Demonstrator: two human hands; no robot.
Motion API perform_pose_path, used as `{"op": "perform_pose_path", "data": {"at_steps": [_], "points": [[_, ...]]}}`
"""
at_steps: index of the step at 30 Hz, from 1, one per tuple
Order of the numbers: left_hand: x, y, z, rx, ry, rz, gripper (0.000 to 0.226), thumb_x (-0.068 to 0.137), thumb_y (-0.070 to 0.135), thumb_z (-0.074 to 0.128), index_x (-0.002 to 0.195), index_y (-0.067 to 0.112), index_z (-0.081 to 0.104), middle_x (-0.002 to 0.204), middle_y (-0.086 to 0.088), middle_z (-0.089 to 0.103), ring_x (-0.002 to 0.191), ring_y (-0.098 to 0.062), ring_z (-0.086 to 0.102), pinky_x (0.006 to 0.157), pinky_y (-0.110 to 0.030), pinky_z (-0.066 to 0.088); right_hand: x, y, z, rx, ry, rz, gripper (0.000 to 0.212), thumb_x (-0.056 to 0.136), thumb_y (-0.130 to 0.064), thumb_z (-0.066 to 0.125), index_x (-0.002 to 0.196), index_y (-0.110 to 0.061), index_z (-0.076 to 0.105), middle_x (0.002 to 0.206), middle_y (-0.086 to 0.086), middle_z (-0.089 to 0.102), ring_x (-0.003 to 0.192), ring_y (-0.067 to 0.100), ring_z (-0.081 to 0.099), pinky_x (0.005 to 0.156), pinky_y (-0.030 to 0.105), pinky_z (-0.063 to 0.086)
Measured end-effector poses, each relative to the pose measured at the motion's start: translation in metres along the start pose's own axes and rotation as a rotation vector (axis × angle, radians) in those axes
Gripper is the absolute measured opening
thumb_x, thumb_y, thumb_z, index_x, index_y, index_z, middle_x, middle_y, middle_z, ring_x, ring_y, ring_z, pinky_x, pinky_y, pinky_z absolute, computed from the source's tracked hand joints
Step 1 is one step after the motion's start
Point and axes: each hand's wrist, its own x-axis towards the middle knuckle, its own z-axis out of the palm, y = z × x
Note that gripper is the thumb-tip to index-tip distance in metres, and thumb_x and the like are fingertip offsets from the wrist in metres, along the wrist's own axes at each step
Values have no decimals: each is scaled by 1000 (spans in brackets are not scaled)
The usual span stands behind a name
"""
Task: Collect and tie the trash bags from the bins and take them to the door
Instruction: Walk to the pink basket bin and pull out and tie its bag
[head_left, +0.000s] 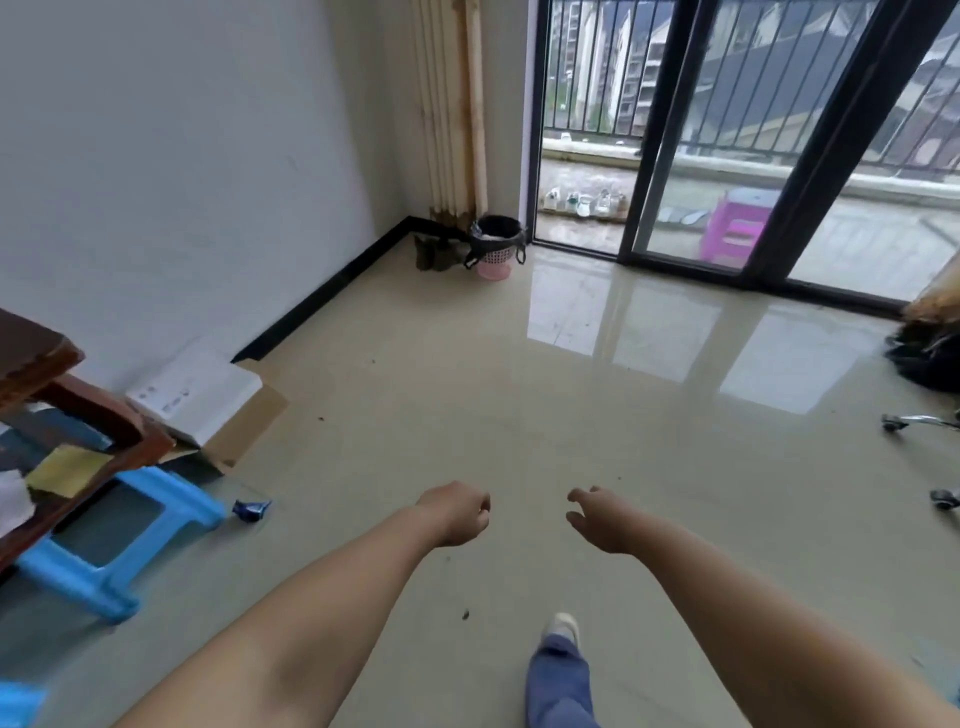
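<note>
Black-bagged pink bin (494, 248) upright in corner

Glossy beige tiled floor (467, 395), reflecting the glass doors at the far side. Carries a pink bin (496, 249) with a black trash bag (497, 231) in the far corner, a white box (200, 392) on flattened cardboard (249, 421) against the left wall, and a blue stool (119, 540) lying on its side near left. Also bears a small blue wrapper (252, 509) just beside the stool, chair castors (893, 423) at right, and scattered dark specks
</note>
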Motion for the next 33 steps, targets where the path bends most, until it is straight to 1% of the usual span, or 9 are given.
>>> {"op": "perform_pose_path", "data": {"at_steps": [7, 12, 19, 23, 27, 29, 33], "points": [[177, -19, -101, -40, 27, -32, 33, 93, 22, 40, 117, 14, 62, 125, -11, 62, 112, -29, 58, 90, -32, 46, 168, 41, -121, -24, 14, -8, 47, 100, -33, 33, 143, -13, 31, 141, 16, 40, 126, 34, 46, 104, 38, 38], [277, -29, -180, -99, 74, -43, 32, 93, 21, 39, 114, 15, 62, 121, -11, 63, 108, -30, 59, 85, -31, 46, 271, 59, -219, -99, -14, -9, 48, 100, -33, 31, 143, -12, 29, 145, 16, 36, 129, 34, 43, 106, 39, 36], [419, -100, -266, -120, 43, -95, 31, 92, 22, 40, 112, 14, 62, 121, -10, 62, 109, -29, 58, 87, -31, 46, 432, 38, -316, -114, -19, -63, 48, 100, -33, 31, 143, -13, 29, 146, 15, 36, 131, 33, 42, 106, 39, 34], [509, -147, -330, -106, 39, -80, 31, 92, 24, 40, 113, 17, 62, 122, -8, 62, 109, -28, 58, 88, -32, 46, 534, 22, -369, -94, -20, -34, 47, 100, -33, 31, 142, -12, 30, 143, 15, 39, 129, 33, 43, 106, 38, 36], [591, -194, -421, -74, 35, -60, 32, 94, 21, 38, 114, 14, 61, 120, -10, 62, 107, -30, 58, 85, -31, 46, 621, 2, -434, -19, 10, -3, 44, 100, -33, 31, 139, -12, 36, 139, 15, 43, 125, 32, 47, 103, 36, 39], [628, -212, -461, -59, 49, -53, 32, 94, 21, 38, 114, 14, 61, 120, -10, 62, 108, -29, 58, 85, -31, 46, 654, -7, -464, 15, 17, 4, 44, 100, -33, 31, 139, -13, 35, 139, 15, 44, 125, 32, 47, 102, 36, 39], [707, -231, -508, -72, -9, -32, 31, 93, 21, 39, 113, 14, 62, 117, -9, 64, 106, -29, 58, 85, -31, 47, 724, -8, -506, 61, -5, 41, 45, 100, -34, 31, 141, -14, 34, 140, 15, 43, 126, 31, 47, 102, 35, 38]]}}
